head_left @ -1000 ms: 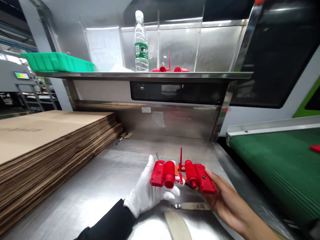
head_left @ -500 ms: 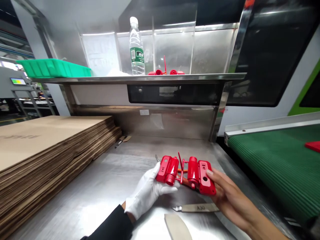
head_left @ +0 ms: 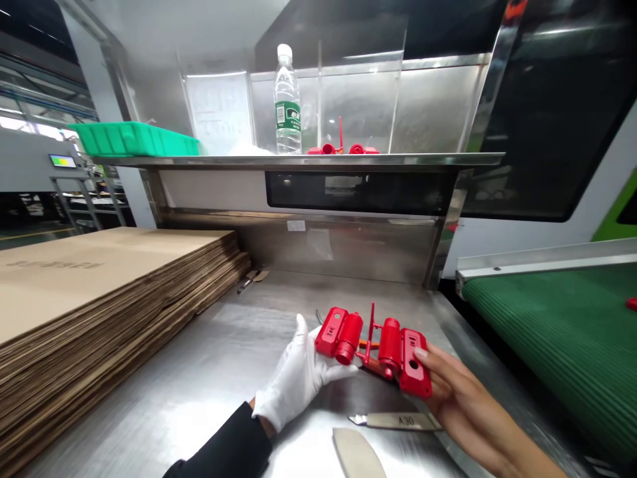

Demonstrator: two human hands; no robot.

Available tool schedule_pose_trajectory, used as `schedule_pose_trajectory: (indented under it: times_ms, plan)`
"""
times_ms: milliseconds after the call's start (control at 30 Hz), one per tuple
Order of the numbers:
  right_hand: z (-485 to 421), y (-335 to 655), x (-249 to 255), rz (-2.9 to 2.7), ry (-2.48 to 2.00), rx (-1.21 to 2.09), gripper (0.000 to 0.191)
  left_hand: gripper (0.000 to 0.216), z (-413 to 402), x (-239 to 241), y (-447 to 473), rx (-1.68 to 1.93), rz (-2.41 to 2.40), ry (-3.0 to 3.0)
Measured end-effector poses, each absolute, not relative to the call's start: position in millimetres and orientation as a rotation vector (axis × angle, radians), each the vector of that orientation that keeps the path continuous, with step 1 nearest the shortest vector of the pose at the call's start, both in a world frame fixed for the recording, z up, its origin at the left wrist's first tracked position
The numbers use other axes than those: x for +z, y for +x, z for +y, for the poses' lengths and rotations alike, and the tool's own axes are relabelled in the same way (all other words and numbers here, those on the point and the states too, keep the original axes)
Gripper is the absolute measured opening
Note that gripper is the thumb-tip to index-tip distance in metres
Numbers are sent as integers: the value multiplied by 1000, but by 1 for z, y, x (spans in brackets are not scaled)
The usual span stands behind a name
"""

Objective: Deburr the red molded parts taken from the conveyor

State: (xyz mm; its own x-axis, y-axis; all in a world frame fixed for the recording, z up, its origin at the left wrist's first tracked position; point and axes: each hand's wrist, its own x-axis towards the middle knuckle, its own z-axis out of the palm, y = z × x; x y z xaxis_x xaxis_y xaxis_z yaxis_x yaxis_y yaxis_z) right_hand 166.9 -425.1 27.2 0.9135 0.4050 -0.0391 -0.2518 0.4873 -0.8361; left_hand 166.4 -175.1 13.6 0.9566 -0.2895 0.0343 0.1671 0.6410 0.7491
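My right hand, bare, grips the right end of a red moulded plastic part, its thumb on the front face. The part has two block-shaped ends, two cylinders and a thin upright sprue between them, with an orange piece behind. My left hand, in a white glove, is open at the part's left end. Its thumb stands up off the part, and its fingers reach out underneath; whether they bear any weight I cannot tell. Below lies a trimming knife marked A30, near a beige curved piece cut off by the frame.
A cardboard stack fills the left of the metal table. A green conveyor belt runs at right. The shelf carries a green bin, a water bottle and more red parts. A small tool lies by the cardboard.
My left thumb has lifted off the red part and now points up. The part has tilted slightly, its right end lower, still in my right hand. The whole view has shifted a little.
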Motion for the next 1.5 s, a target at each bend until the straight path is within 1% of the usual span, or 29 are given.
schedule_pose_trajectory:
  times_ms: [100,167,267,333,367,433,567,667,733,833,900,967,1000,1100,1133,1167,1200,1267,1300,1400,1500]
  plan:
    - [-426,168,26,-159,-975,400,37,82,-174,17,164,-298,-189,817]
    - [-426,168,25,-194,-1006,387,42,77,-175,19,164,-309,-190,814]
    - [-426,170,22,-284,-1156,278,43,55,-177,16,165,-294,-140,725]
    - [-426,170,19,-351,-1256,209,40,38,-178,12,168,-257,-104,654]
    - [-426,170,18,-380,-1296,194,38,34,-178,11,169,-235,-91,638]
    - [-426,171,17,-436,-1360,194,35,36,-178,9,170,-191,-64,647]
    - [-427,172,18,-514,-1434,186,29,48,-176,10,166,-132,15,669]
    - [-427,172,17,-635,-1574,88,21,57,-177,16,160,-127,87,677]
    - [-429,172,13,-768,-1720,-47,18,55,-179,21,156,-133,131,673]
    - [-430,171,7,-883,-1884,-242,26,43,-179,25,153,-180,132,675]
    - [-431,171,6,-861,-1907,-299,27,39,-178,25,154,-179,102,689]
    - [-430,172,8,-772,-1834,-261,29,47,-177,23,157,-138,77,710]
    - [-430,173,10,-718,-1748,-208,34,51,-177,22,158,-117,64,717]
    - [-427,172,16,-478,-1409,13,62,57,-176,22,159,-66,31,737]
    - [-426,170,19,-392,-1321,93,66,57,-175,22,158,-50,16,746]
    - [-424,169,21,-336,-1271,167,65,58,-174,22,157,-36,-1,761]
    - [-423,167,23,-315,-1257,232,61,57,-174,23,156,-30,-19,782]
    - [-419,163,27,-374,-1288,321,50,57,-171,24,153,-41,-53,847]
    - [-418,161,29,-425,-1314,342,48,57,-170,24,151,-50,-68,884]
    - [-415,160,33,-517,-1393,312,47,55,-169,24,149,-84,-100,999]
    - [-418,161,32,-660,-1527,172,43,39,-169,22,150,-120,-132,1102]
